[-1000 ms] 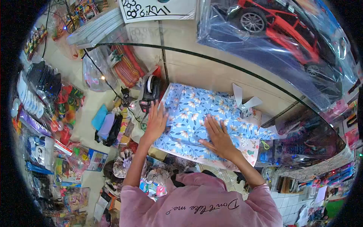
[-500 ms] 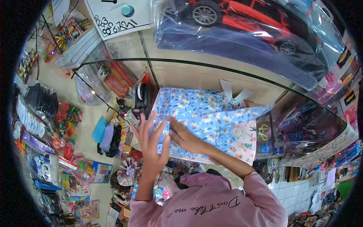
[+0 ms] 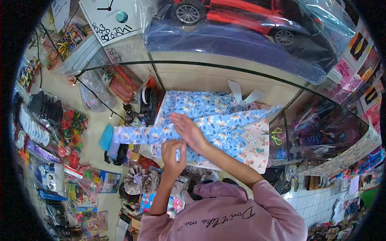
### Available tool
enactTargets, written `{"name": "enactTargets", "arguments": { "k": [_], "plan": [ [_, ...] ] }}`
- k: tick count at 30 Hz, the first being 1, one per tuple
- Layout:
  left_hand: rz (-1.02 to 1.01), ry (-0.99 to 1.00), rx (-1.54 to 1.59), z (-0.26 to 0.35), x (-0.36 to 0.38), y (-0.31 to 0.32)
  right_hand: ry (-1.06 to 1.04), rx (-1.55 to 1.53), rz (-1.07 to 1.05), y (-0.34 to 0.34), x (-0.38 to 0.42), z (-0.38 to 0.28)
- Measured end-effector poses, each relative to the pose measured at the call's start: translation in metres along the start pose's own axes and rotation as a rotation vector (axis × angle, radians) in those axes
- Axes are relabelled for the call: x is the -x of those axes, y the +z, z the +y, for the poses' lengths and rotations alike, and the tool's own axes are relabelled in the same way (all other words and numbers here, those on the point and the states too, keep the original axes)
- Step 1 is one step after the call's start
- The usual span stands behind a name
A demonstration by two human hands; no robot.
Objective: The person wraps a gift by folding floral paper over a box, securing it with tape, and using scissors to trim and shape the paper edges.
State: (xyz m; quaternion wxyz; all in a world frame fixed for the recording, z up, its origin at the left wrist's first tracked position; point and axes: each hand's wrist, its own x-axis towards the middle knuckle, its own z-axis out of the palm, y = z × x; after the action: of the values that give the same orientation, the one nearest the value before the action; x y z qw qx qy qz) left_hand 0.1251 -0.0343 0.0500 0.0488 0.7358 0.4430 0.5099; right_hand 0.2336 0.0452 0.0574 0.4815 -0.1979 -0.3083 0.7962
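A long strip of blue floral paper [image 3: 146, 135] lies diagonally over a larger sheet of the same pattern [image 3: 201, 100]. Its left end sticks out past the sheet. My right hand [image 3: 189, 133] rests flat across the strip, fingers stretched toward the upper left. Just below it, at the strip's lower edge, my left hand [image 3: 173, 157] has its fingers curled in; what they hold, if anything, is hidden. Under the blue paper is a pale floral sheet [image 3: 256, 148]. Green-handled scissors [image 3: 276, 136] lie to the right.
A black tape dispenser [image 3: 148, 102] stands behind the paper at the left. Grey-white card pieces [image 3: 241, 94] lie at the back. A glass edge [image 3: 193, 62] crosses behind, with a boxed red toy car [image 3: 249, 18] above. Packaged goods [image 3: 74, 124] fill the left side.
The strip now reaches farther left, where its end was near my hands before. My left hand has gone from spread fingers to curled ones and moved lower right. My right hand has flattened onto the strip.
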Motion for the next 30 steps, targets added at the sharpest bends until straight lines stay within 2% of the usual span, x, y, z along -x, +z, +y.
{"name": "enactTargets", "arguments": {
  "k": [1, 3, 7, 10, 13, 19, 28, 30],
  "plan": [
    [-0.014, -0.073, 0.037, -0.004, -0.002, 0.006, -0.082, 0.133, -0.039, -0.005, 0.009, -0.009],
    [-0.172, -0.016, -0.110, -0.007, -0.005, 0.005, -0.243, 0.399, -0.116, -0.017, 0.032, -0.024],
    [-0.332, -0.058, -0.199, -0.017, 0.005, 0.008, -0.647, 1.552, -0.063, -0.031, 0.092, -0.035],
    [-0.413, -0.080, -0.286, -0.007, 0.003, 0.001, -0.563, 1.783, -0.006, -0.039, 0.105, -0.035],
    [-0.428, -0.045, -0.353, -0.009, 0.007, 0.003, -0.519, 1.970, -0.054, -0.048, 0.103, -0.029],
    [-0.476, -0.118, -0.349, -0.007, 0.009, 0.002, -0.485, 1.990, -0.013, -0.052, 0.101, -0.025],
    [-0.431, -0.106, -0.440, 0.001, -0.013, 0.007, -0.433, 2.025, -0.113, -0.053, 0.105, -0.029],
    [-0.372, -0.063, -0.306, -0.008, -0.033, 0.019, -0.447, 2.009, -0.123, -0.053, 0.106, -0.030]
  ]
}}
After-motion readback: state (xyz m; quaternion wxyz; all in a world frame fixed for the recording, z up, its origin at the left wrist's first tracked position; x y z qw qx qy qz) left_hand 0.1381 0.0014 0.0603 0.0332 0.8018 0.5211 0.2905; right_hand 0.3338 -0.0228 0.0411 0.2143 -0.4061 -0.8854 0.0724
